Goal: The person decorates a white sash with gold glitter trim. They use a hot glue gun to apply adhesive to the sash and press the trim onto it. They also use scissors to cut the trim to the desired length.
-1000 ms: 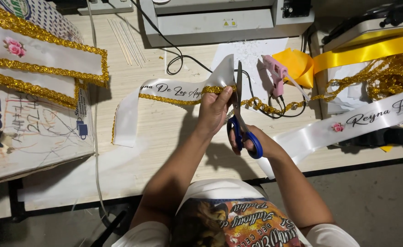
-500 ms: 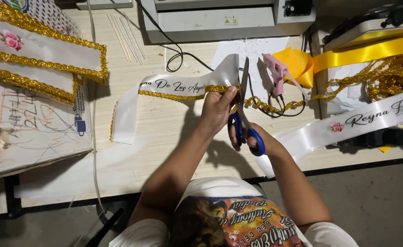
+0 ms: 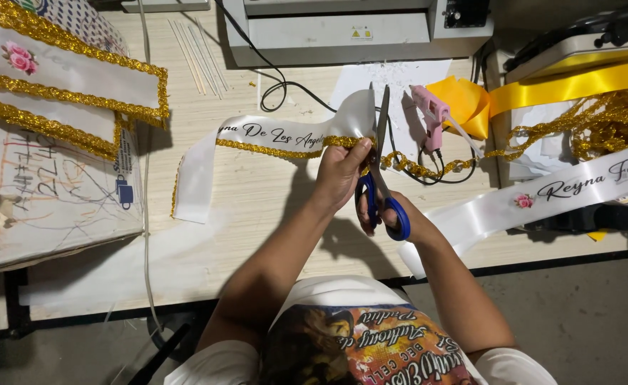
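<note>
My left hand (image 3: 340, 173) pinches the end of a white satin sash (image 3: 271, 135) with black script lettering and gold glitter trim (image 3: 267, 150) along its lower edge. My right hand (image 3: 399, 217) grips blue-handled scissors (image 3: 379, 178), blades pointing up and slightly apart at the sash end, right beside the left hand's fingers. The sash runs left across the wooden table (image 3: 257, 192) and folds down at its far end. Gold trim (image 3: 428, 169) trails off to the right from the cut point.
A pink glue gun (image 3: 430, 114) lies just right of the scissors. Another white sash with a rose print (image 3: 563, 189), yellow ribbon (image 3: 563, 82) and loose gold trim (image 3: 613, 117) lie at right. A grey machine (image 3: 342, 28) sits at the back, gold-edged sashes (image 3: 57, 85) on the left.
The hands, scissors and sash end have stayed in nearly the same place; the scissor blades have shifted slightly against the sash end.
</note>
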